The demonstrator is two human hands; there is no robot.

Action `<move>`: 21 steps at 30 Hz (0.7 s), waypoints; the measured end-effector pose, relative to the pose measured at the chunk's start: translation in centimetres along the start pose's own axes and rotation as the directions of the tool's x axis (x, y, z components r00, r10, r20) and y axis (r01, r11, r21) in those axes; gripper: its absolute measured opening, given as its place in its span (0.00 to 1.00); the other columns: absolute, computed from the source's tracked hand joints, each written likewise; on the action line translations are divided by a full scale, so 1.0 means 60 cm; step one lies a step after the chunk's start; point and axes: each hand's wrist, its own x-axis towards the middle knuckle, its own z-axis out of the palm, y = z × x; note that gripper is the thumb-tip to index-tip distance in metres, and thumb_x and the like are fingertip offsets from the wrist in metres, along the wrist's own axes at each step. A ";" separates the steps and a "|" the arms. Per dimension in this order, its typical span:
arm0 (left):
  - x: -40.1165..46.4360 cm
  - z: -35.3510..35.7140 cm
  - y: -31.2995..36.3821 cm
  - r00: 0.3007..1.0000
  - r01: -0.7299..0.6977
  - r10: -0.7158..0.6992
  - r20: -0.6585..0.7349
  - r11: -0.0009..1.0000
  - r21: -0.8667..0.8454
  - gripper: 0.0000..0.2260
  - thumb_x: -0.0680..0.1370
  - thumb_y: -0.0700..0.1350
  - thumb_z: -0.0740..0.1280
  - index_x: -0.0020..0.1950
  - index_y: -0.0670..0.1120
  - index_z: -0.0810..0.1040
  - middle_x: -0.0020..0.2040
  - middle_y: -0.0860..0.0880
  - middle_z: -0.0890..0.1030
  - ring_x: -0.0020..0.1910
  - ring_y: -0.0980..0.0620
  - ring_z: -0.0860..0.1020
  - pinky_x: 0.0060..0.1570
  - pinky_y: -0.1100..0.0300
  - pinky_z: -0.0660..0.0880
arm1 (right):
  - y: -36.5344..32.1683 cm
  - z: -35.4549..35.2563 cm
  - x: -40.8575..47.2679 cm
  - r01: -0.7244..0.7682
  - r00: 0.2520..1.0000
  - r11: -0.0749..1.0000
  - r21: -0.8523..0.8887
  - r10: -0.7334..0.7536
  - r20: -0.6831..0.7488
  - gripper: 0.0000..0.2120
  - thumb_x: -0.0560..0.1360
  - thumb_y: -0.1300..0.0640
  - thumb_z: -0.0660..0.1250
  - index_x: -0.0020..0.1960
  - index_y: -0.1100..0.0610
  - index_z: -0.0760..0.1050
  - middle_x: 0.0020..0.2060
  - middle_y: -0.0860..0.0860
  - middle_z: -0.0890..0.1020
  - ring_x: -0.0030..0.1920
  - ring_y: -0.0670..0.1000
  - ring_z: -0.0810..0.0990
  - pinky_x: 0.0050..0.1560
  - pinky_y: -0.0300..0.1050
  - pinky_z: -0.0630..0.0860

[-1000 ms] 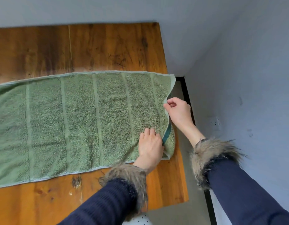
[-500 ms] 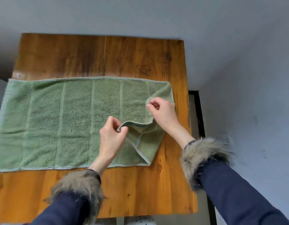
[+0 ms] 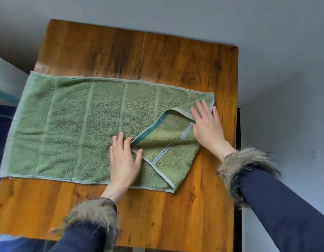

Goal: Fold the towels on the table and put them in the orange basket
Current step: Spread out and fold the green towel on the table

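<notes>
Head view: green towel spread across desk. Left hand at 6 o'clock, fingers flat, pressing. Right hand at 3 o'clock, fingers straight on skewed flap. Advice: square flap edges before creasing. Orange basket unseen.

**Around the wooden worktop**

The worktop is brown wood with dark marks and a thin crack down its middle. Behind the worktop is a plain grey wall. Just beside the worktop's right edge stands a thin black bar.
</notes>
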 end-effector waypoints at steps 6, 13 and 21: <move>0.002 0.003 -0.001 0.998 -0.044 0.042 0.039 0.998 0.047 0.26 0.78 0.50 0.62 0.74 0.46 0.59 0.77 0.43 0.51 0.76 0.44 0.45 0.73 0.47 0.45 | -0.003 0.006 0.015 -0.017 1.000 0.995 0.103 0.015 0.023 0.27 0.80 0.59 0.57 0.76 0.57 0.52 0.76 0.57 0.52 0.76 0.56 0.52 0.71 0.44 0.46; 0.021 -0.012 -0.002 0.989 -0.084 0.076 0.129 0.995 0.056 0.26 0.78 0.48 0.63 0.74 0.46 0.59 0.77 0.42 0.49 0.76 0.42 0.44 0.73 0.43 0.47 | 0.001 0.008 -0.037 -0.138 0.990 0.984 0.112 0.132 0.055 0.30 0.77 0.66 0.57 0.76 0.56 0.51 0.76 0.57 0.52 0.75 0.56 0.53 0.71 0.47 0.60; 0.068 -0.037 -0.006 0.916 -0.318 0.250 0.314 0.929 0.189 0.28 0.77 0.48 0.65 0.75 0.48 0.58 0.77 0.41 0.50 0.76 0.39 0.46 0.73 0.43 0.49 | -0.018 0.019 -0.165 -0.337 0.936 0.934 0.118 0.318 0.151 0.30 0.77 0.65 0.57 0.76 0.57 0.50 0.76 0.58 0.52 0.75 0.56 0.53 0.67 0.47 0.66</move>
